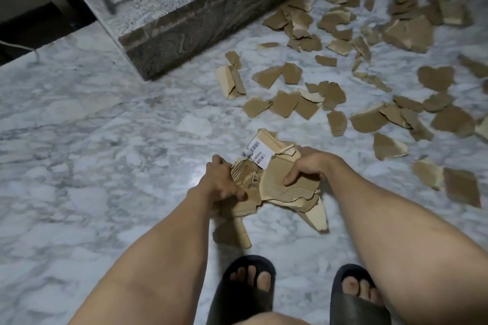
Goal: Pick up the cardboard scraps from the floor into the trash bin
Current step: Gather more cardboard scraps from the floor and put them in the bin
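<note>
feet: two dark slides [240, 288] stand at the bottom edge, nearest the viewer, just behind both forearms; one loose piece [244, 232] lies on the floor between them and the fingers.
left hand: the left hand [221, 182] curls its fingers round the left side of a bundle of scraps [277, 179], thumb on top, clamped on crumpled torn edges.
right hand: the right hand [307, 165] bends over the bundle's right side, index finger pressed flat on the top sheet, the other fingers wrapped past its far edge.
bundle: many torn pieces held between both hands just above the floor; a white barcode label [258, 152] sticks out beyond the fingertips.
risk, near: the stack looks loose and uneven; a pointed flap [318, 216] hangs free under the right fingers, and i judge that lower pieces may slip out when it is lifted or tilted.
risk, grip: squeezing only the sides may let the middle sheets fan apart.
risk, far: dozens of scattered scraps [369, 87] lie well beyond the fingertips on the marble floor [92, 126]; small ones are easy to miss against the veined pattern.
far left: a dark stone step [211, 21] rises beyond the left fingers.
hidden: no trash bin shows anywhere, so the carry direction cannot be told.
cut off: scraps run past the right edge; their count is unknown.
hard to make out: far pieces are blurred; the right fingertips behind the bundle do not show.
</note>
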Tool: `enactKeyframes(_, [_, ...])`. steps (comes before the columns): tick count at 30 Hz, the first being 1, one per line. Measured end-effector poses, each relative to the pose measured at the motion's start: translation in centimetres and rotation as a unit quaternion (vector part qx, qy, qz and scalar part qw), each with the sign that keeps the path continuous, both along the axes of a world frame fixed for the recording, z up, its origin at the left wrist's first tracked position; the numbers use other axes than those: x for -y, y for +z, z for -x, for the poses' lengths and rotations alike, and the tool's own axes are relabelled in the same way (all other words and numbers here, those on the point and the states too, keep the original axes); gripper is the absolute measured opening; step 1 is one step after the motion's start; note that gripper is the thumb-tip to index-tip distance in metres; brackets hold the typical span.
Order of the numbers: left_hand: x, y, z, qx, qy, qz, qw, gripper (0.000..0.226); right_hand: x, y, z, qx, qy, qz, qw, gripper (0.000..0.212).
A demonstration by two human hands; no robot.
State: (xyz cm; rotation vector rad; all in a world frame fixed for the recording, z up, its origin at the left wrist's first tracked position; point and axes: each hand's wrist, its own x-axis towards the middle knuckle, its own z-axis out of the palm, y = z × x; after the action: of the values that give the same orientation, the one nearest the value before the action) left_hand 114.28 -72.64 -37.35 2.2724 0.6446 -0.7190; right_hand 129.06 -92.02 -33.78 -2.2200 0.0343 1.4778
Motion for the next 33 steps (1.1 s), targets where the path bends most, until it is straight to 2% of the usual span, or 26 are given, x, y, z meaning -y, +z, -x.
enactKeyframes(2, [0.2,0.0,-0.8,0.004,-0.033,-0.033,0.999,0.075,0.4,-0.5,1.0,0.023,-0.008,-0.011,1.0,0.083])
enactKeyframes(4, [0.1,-0.1,-1.4,0.002,-0.052,-0.025,0.998,0.097,0.7,-1.2,1.4,0.032,-0.037,-0.023,0.999,0.072])
enactKeyframes(7, [-0.1,-0.1,-2.0,-0.008,-0.047,0.016,0.999,0.114,0.9,-2.1,1.6,0.038,-0.068,-0.039,0.996,0.085])
enactKeyframes(15, [0.7,2.4,-4.3,-0.065,-0.062,0.018,0.996,0.069,1.9,-2.0,2.3,0.026,-0.117,-0.06,0.991,0.08])
enactKeyframes(18, [1.0,1.8,-4.5,-0.079,-0.074,0.021,0.994,0.047,2.8,-2.3,3.5,0.021,-0.153,-0.084,0.985,0.066])
enactKeyframes(21, [0.5,0.4,-4.0,-0.059,-0.06,0.033,0.996,0.035,3.8,-2.4,4.2,0.004,-0.194,-0.107,0.975,0.049])
enactKeyframes(24, [-0.6,0.4,-2.2,-0.03,-0.008,0.091,0.995,0.036,3.8,-1.3,5.2,0.003,-0.214,-0.106,0.971,0.042])
enactKeyframes(27, [-1.6,2.0,0.7,-0.013,0.108,0.149,0.983,0.038,3.7,0.2,6.7,0.025,-0.268,-0.131,0.954,0.042])
enactKeyframes(30, [-2.1,4.1,4.5,0.023,0.241,0.203,0.949,0.034,3.6,2.2,9.2,0.052,-0.351,-0.164,0.921,0.036])
enactKeyframes(33, [-3.4,4.8,8.3,0.052,0.335,0.224,0.914,0.025,3.3,3.0,10.8,0.053,-0.365,-0.18,0.912,0.044])
